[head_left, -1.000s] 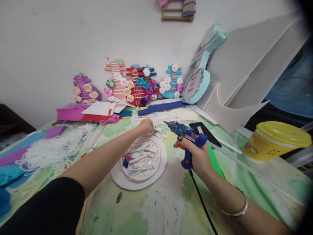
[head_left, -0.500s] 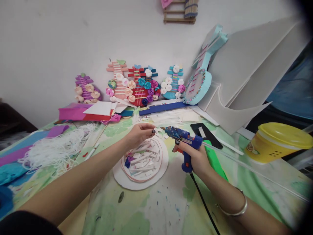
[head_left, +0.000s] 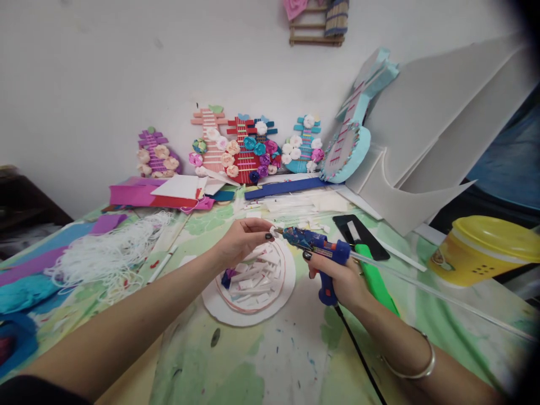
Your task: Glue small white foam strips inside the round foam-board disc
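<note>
My right hand is wrapped round a blue hot glue gun, a long clear glue stick running out of its back. The gun's nozzle points left and meets the fingertips of my left hand. That hand is pinched on a small white piece, mostly hidden by the fingers. Below it lies a round white board with a reddish ring drawn on it. Many white strips are heaped inside the ring, with a dark blue and purple scrap at the left.
Decorated cardboard guitars lean against the wall. White cords are tangled at left. A black phone, a green cutter and a yellow tub stand or lie at right. White sheets rise behind.
My left fingertips and the glue gun's nozzle have come together at the small white piece. The whole view has shifted slightly, so things appear further right.
</note>
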The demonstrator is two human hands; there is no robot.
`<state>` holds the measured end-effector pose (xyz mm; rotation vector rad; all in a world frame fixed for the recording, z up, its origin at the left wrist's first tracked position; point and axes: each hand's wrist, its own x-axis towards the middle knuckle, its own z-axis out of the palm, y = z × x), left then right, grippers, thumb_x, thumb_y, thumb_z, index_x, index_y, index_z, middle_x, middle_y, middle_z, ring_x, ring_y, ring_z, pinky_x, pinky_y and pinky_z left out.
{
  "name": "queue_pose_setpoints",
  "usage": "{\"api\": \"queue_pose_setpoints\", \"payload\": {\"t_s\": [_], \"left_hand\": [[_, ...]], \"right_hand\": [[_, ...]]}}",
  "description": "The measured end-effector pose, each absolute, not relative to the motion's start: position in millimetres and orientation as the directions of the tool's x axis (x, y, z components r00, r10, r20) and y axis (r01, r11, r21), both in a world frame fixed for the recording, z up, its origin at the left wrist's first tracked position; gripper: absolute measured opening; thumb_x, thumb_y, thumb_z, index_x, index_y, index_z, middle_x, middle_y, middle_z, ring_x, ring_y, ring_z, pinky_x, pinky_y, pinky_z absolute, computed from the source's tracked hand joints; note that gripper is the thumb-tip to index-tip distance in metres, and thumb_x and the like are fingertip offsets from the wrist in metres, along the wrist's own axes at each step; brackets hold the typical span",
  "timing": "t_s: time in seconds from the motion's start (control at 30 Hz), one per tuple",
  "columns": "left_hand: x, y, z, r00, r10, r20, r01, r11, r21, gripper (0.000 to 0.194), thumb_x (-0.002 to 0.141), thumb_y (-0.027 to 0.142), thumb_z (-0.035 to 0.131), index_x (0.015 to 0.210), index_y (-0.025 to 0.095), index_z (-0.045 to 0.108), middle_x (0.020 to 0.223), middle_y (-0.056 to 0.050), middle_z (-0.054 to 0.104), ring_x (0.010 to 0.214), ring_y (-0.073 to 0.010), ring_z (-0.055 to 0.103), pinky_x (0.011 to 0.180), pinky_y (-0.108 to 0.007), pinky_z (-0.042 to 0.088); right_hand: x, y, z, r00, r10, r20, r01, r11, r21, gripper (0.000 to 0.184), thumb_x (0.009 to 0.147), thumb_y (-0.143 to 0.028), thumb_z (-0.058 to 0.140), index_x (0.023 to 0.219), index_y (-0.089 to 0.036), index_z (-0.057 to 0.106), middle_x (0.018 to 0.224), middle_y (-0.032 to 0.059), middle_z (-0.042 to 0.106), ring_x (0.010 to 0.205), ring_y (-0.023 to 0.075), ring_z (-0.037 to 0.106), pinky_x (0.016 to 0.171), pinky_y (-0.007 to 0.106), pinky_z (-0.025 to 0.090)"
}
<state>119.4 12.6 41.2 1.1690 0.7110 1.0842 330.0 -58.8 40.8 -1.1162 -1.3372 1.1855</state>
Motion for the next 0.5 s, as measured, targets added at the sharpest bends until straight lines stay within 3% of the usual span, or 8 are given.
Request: {"api": "queue_pose_setpoints", "payload": {"t_s": [0.1,0.2,0.37,0.5], "left_hand": [[118.3,12.9,39.9,0.330,0.941,0.078,-0.302,0.027,0.953,0.020,0.059,0.012,0.078,0.078,0.014,0.071,0.073,-0.004,0.070,0.068,-0.0111,0.063,0.069,-0.022,0.047],[117.0,13.4,40.0,0.303,0.950,0.081,-0.310,0.017,0.951,0.020,0.058,0.013,0.078,0.077,0.014,0.071,0.073,-0.004,0.070,0.069,-0.0116,0.063,0.068,-0.023,0.047],[101.7,16.1,42.6,0.208,0.973,0.096,-0.317,-0.026,0.948,0.020,0.057,0.015,0.078,0.076,0.015,0.071,0.070,-0.003,0.069,0.066,-0.0114,0.061,0.068,-0.025,0.048],[69.8,11.3,45.3,0.140,0.984,0.108,-0.012,-0.107,0.994,0.020,0.058,0.020,0.077,0.077,0.015,0.072,0.071,-0.004,0.070,0.064,-0.0128,0.060,0.065,-0.025,0.048]], "right_hand": [[330.0,-60.3,42.1,-0.088,0.994,0.060,0.050,0.064,-0.997,0.033,0.067,-0.043,0.063,0.048,-0.017,0.057,0.052,-0.0005,0.051,0.044,0.0090,0.041,0.038,0.023,0.028],[331.1,-59.7,40.6,-0.092,0.993,0.071,0.083,0.078,-0.994,0.032,0.069,-0.042,0.062,0.049,-0.017,0.058,0.054,-0.0006,0.051,0.047,0.0099,0.044,0.041,0.023,0.031],[333.0,-54.9,35.9,-0.103,0.975,0.197,0.135,0.210,-0.968,0.025,0.072,-0.035,0.061,0.053,-0.018,0.063,0.064,0.0016,0.061,0.067,0.0155,0.056,0.065,0.026,0.043],[333.4,-53.3,32.9,-0.107,0.979,0.171,0.115,0.184,-0.976,0.023,0.071,-0.037,0.063,0.058,-0.018,0.066,0.068,0.0029,0.063,0.070,0.0183,0.058,0.065,0.028,0.045]]}}
